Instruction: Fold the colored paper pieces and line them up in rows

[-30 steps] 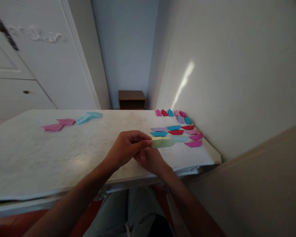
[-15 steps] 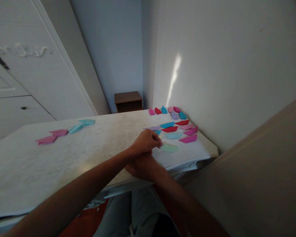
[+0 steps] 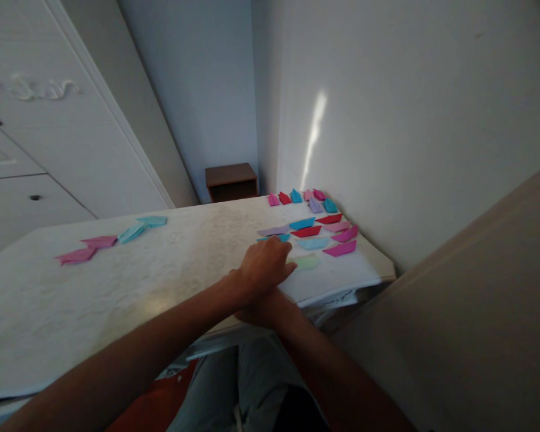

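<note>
My left hand (image 3: pixel 269 262) is closed, its fingers curled and its thumb pointing right, over the right half of the table. Whether anything is inside its grip is hidden. Close by the thumb lies a pale green folded paper (image 3: pixel 306 261), partly behind the hand. A blue paper boat (image 3: pixel 282 238) shows just beyond the knuckles. My right hand (image 3: pixel 252 314) rests crossed under my left wrist near the table's front edge; its fingers are hidden. Farther right lie a light blue paper boat (image 3: pixel 314 243), a red one (image 3: pixel 306 231) and a magenta one (image 3: pixel 341 248).
Several small folded papers (image 3: pixel 296 196) stand in rows at the far right corner. Two pink papers (image 3: pixel 76 257) and two turquoise ones (image 3: pixel 132 233) lie on the left of the table (image 3: pixel 180 252). A wall (image 3: pixel 414 150) borders the right side; a brown cabinet (image 3: pixel 231 174) stands beyond.
My left hand has turned, knuckles now more upward, and its thumb points toward the green paper. My right hand is more covered by the left. The view has shifted slightly.
</note>
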Available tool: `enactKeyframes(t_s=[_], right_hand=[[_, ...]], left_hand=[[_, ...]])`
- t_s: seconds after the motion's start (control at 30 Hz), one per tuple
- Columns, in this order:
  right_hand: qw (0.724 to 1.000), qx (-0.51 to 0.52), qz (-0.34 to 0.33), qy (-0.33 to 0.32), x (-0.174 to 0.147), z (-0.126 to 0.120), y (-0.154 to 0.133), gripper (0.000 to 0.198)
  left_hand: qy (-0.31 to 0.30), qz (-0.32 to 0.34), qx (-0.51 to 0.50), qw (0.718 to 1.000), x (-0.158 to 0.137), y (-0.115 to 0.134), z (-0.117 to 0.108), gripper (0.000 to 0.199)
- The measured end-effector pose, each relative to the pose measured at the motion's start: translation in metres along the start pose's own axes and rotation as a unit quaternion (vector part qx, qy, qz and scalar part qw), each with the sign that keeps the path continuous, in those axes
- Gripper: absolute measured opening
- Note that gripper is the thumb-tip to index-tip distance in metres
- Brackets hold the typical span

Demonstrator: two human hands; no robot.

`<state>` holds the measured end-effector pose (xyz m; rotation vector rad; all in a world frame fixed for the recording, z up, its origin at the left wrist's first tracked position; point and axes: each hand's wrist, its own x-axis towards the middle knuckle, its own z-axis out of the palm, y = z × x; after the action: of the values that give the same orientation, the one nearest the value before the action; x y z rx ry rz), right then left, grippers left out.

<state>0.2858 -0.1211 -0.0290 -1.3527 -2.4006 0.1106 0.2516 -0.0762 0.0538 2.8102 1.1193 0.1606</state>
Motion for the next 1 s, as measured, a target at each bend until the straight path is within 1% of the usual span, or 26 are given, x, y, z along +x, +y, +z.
enactKeyframes(t_s=[0.07,0.2,0.3,0.37,0.53,0.67,0.87,1.0], right_hand=[[1.0,0.009,0.009,0.006,-0.001,0.004,0.002,0.047],[0.999,0.026,0.015,0.033,-0.004,0.009,0.003,0.047],[0.999,0.021,0.007,0.036,-0.003,0.011,0.004,0.048],[1.0,0.013,-0.005,0.028,-0.001,0.011,0.004,0.048],[1.0,-0.011,-0.009,0.008,0.003,0.011,0.005,0.036],[1.0,-0.014,0.004,0.014,0.003,0.01,0.005,0.042],[1.0,-0.022,-0.006,-0.004,0.006,0.004,0.0,0.044],[1.0,-0.02,-0.004,0.002,0.006,0.003,0.001,0.047]], left_hand=[[-0.01,0.017,0.019,1.0,0.0,0.002,0.0,0.032],[-0.026,0.064,0.019,0.997,0.005,0.005,0.002,0.038],[-0.04,0.079,0.031,0.996,0.01,0.007,0.004,0.036],[-0.049,0.079,0.039,0.995,0.011,0.009,0.005,0.032],[-0.045,0.065,0.049,0.996,0.013,0.012,0.006,0.029],[-0.036,0.06,0.054,0.996,0.015,0.012,0.008,0.03],[-0.034,0.06,0.05,0.996,0.015,0.01,0.01,0.03],[-0.021,0.065,0.044,0.997,0.016,0.008,0.011,0.032]])
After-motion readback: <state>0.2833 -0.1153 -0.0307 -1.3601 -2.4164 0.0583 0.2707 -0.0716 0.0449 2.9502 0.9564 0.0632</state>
